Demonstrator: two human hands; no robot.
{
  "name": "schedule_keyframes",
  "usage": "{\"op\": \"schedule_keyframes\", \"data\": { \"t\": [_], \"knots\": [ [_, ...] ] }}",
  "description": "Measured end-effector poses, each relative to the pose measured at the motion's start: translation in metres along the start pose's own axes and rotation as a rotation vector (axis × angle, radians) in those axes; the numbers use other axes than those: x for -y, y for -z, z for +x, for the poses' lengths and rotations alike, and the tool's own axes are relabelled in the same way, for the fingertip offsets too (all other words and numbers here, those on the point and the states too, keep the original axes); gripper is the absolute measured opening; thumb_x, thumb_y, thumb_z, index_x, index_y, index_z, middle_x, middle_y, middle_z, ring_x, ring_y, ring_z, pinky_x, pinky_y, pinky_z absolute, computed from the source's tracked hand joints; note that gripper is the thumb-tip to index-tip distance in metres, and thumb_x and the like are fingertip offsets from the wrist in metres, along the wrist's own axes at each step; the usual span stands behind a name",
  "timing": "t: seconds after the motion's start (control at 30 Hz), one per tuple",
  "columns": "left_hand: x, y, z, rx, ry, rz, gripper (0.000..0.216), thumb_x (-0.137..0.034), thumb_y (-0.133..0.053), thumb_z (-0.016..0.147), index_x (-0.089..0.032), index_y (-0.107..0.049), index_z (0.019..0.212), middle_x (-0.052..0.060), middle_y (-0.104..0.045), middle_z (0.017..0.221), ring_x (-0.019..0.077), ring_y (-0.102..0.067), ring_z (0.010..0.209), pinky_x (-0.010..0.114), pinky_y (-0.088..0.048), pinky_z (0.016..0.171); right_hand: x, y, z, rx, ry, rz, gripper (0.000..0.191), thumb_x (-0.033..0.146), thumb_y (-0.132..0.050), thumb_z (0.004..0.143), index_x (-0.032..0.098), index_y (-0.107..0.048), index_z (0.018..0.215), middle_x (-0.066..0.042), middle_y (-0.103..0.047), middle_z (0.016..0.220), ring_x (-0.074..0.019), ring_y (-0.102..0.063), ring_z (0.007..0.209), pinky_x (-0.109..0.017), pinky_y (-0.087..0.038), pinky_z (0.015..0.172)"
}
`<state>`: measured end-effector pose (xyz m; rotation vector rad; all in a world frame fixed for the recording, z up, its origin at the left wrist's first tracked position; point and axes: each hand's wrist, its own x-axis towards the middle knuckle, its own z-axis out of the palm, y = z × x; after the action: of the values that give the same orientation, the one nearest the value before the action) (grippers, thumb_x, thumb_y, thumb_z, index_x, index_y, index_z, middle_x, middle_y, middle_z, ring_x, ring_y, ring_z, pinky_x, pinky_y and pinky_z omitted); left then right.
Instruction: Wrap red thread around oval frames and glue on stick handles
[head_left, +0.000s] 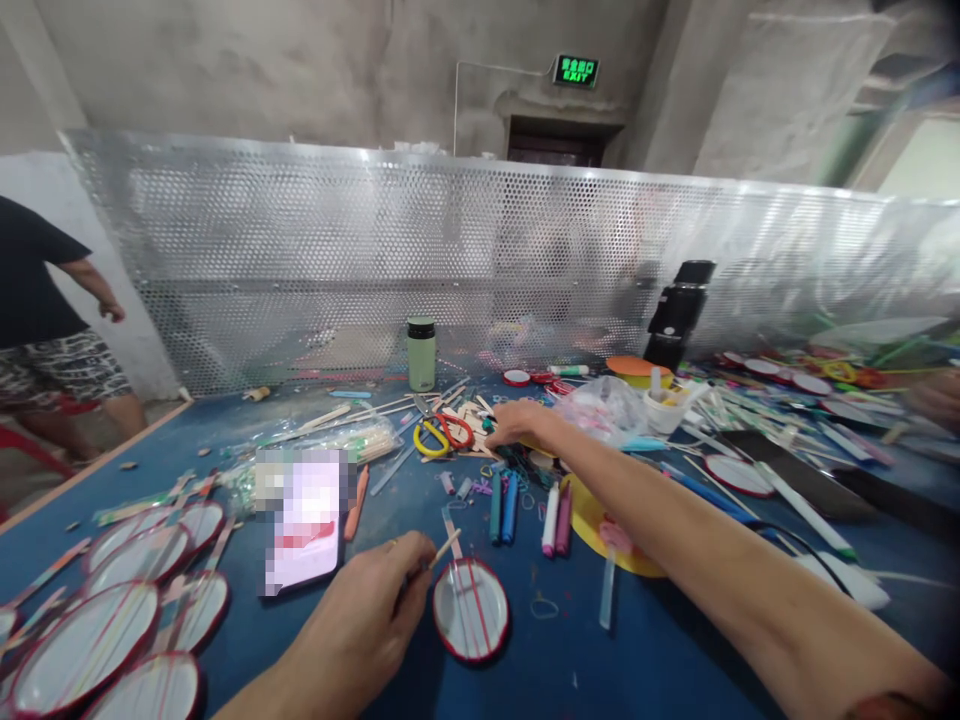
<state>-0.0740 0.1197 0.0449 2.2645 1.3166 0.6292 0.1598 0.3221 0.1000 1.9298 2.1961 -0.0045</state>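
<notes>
While left hand (367, 615) pinches a stick (447, 547), right hand (517, 422) reaches clutter.

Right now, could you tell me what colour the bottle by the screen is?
Pale green bottle with a dark cap, head view.

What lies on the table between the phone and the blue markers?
In the head view, an orange marker lies beside the phone; then bare blue table up to the blue markers.

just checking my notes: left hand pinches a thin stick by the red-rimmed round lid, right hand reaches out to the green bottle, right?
Not quite. In the head view the right hand reaches to the pile of sticks beside the scissors, well short of the green bottle. The left hand does pinch a thin stick by the red-rimmed round lid.
</notes>
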Motion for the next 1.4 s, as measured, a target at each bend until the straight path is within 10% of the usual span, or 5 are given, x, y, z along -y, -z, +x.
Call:
{"op": "schedule_keyframes", "data": {
  "t": [0.43, 0.67, 0.8, 1.03, 1.4],
  "knots": [
    [0.004, 0.002, 0.003, -0.037, -0.009, -0.057, 0.019, -0.024, -0.038, 0.094, -0.020, -0.053, 0.083, -0.002, -0.053, 0.067, 0.0136, -0.046, 0.060, 0.024, -0.029, 0.055, -0.005, 0.003, 0.023, -0.126, -0.037, 0.464, 0.032, 0.033, -0.067, 0.068, 0.007, -0.071, 0.086, -0.016, -0.072, 0.083, -0.0278, -0.069, 0.081, -0.027, -0.048, 0.061],
    [-0.004, 0.007, 0.005, -0.015, 0.069, -0.196, 0.018, -0.026, -0.043, 0.091, -0.019, -0.056, 0.082, -0.002, -0.055, 0.067, 0.0132, -0.048, 0.062, 0.023, -0.032, 0.057, -0.023, 0.029, 0.005, -0.177, 0.113, 0.889, 0.054, 0.036, -0.018, 0.097, 0.007, -0.061, 0.112, -0.012, -0.071, 0.079, -0.0198, -0.066, 0.070, -0.029, -0.054, 0.069],
    [-0.006, 0.007, 0.004, -0.004, 0.087, -0.245, 0.019, -0.025, -0.044, 0.090, -0.018, -0.059, 0.082, -0.001, -0.058, 0.068, 0.0135, -0.050, 0.063, 0.023, -0.032, 0.057, -0.014, 0.048, -0.022, -0.197, 0.279, 1.185, 0.062, 0.045, -0.009, 0.098, 0.008, -0.052, 0.125, -0.014, -0.070, 0.085, -0.0237, -0.066, 0.078, -0.040, -0.053, 0.081],
    [-0.008, 0.005, 0.000, -0.047, 0.084, -0.333, 0.018, -0.023, -0.044, 0.090, -0.018, -0.060, 0.084, -0.003, -0.054, 0.067, 0.0115, -0.045, 0.060, 0.022, -0.031, 0.055, 0.047, 0.045, -0.105, 0.185, 0.470, 1.715, 0.029, 0.022, -0.046, 0.083, 0.014, -0.058, 0.108, -0.012, -0.070, 0.096, -0.0234, -0.067, 0.087, -0.045, -0.056, 0.083],
    [-0.014, -0.010, -0.004, 0.008, 0.187, -0.683, 0.018, -0.030, -0.048, 0.093, -0.017, -0.061, 0.090, -0.004, -0.057, 0.061, 0.0082, -0.043, 0.051, 0.019, -0.029, 0.048, 0.040, -0.004, -0.193, 0.267, 0.322, 2.073, 0.023, 0.025, -0.051, 0.081, 0.019, -0.067, 0.096, -0.011, -0.070, 0.111, -0.0251, -0.067, 0.104, -0.042, -0.051, 0.099]
  ]
}}
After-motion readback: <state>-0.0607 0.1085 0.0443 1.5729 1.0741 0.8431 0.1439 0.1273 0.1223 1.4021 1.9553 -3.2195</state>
